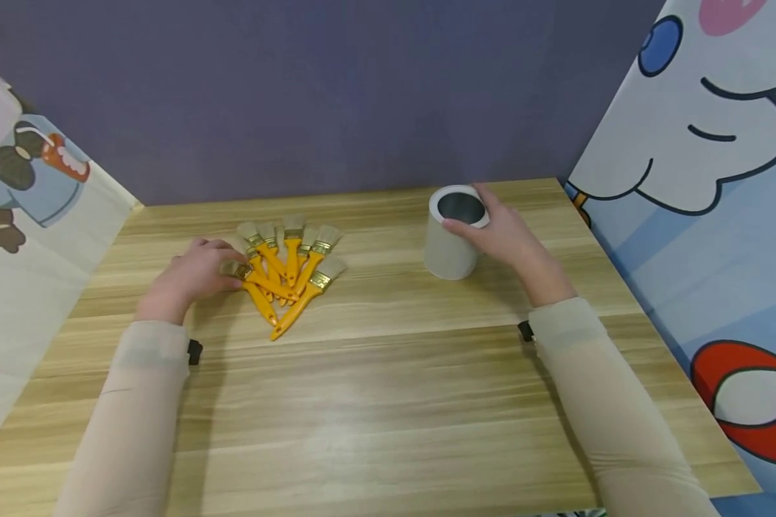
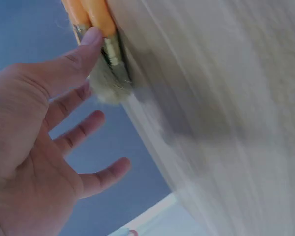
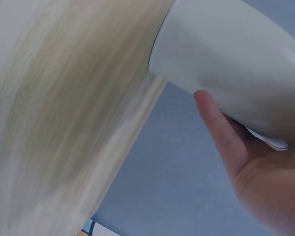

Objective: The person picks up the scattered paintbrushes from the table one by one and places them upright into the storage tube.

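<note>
Paintbrushes (image 1: 293, 263) with orange-yellow handles and pale bristles, overlapping in a loose fan on the left part of the desk (image 1: 362, 388), most bristle ends away from the near edge. At the heap's left side, the left hand (image 1: 200, 273): thumb against the nearest brush (image 1: 248, 276) by its metal ferrule, index fingertip close to the bristles, other fingers spread; impossible to tell whether firmly pinched. Farther right, well apart from the heap, a white cylindrical container (image 1: 449, 255), standing mouth up, gripped at the rim by the right hand (image 1: 507, 233). Behind, a dark purple wall (image 1: 336, 93).
</note>
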The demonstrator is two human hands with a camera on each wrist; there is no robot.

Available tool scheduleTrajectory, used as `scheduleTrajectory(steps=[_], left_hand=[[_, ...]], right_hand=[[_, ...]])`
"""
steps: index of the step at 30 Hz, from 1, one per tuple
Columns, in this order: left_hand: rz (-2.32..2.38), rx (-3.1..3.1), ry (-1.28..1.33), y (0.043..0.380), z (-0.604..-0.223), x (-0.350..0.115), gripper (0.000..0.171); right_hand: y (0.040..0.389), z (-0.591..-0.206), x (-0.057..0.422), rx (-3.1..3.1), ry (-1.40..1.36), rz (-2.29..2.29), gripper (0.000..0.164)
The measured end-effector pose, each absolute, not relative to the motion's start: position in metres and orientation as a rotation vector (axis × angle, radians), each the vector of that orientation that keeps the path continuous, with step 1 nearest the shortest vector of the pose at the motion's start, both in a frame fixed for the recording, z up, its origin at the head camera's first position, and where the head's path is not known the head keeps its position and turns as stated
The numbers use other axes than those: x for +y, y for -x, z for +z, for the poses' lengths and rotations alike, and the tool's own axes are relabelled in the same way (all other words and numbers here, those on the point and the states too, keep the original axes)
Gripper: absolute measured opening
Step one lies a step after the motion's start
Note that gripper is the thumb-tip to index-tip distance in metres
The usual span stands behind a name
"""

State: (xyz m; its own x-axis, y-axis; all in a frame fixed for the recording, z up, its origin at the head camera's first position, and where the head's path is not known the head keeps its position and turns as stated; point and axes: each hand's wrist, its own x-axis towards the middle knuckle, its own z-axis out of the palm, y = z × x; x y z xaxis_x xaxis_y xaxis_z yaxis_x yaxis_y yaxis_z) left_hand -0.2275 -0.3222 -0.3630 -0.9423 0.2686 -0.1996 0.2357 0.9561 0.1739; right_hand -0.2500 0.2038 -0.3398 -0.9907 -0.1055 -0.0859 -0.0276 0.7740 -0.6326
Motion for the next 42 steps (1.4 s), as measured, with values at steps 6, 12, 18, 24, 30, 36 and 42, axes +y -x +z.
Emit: scheduleTrajectory(steps=[6, 12, 18, 24, 30, 36, 42], left_hand=[[0.242, 2.89, -0.387, 0.228, -0.366, -0.33, 0.047], [0.266, 2.883, -0.382, 0.225, -0.365, -0.334, 0.034], [0.273, 2.861, -0.419, 0.221, -0.363, -0.331, 0.036], [0.349, 2.857, -0.459, 0.22, -0.362, -0.333, 0.041], [0.338, 2.816, -0.502, 0.215, -0.367, -0.331, 0.037], [0.304, 2.828, -0.566, 0.211, -0.373, -0.33, 0.032], [0.458, 2.85, -0.554, 0.204, -0.37, -0.335, 0.029]], right_hand=[[0.251, -0.341, 0.203, 2.854, 0.109, -1.023, 0.117], [0.25, -0.346, 0.203, 2.848, 0.114, -1.055, 0.116], [0.248, -0.349, 0.204, 2.84, 0.089, -1.059, 0.117], [0.249, -0.345, 0.204, 2.851, 0.091, -1.069, 0.117], [0.249, -0.343, 0.204, 2.843, 0.093, -1.07, 0.116], [0.25, -0.341, 0.203, 2.842, 0.096, -1.077, 0.116], [0.249, -0.343, 0.204, 2.847, 0.101, -1.059, 0.115]])
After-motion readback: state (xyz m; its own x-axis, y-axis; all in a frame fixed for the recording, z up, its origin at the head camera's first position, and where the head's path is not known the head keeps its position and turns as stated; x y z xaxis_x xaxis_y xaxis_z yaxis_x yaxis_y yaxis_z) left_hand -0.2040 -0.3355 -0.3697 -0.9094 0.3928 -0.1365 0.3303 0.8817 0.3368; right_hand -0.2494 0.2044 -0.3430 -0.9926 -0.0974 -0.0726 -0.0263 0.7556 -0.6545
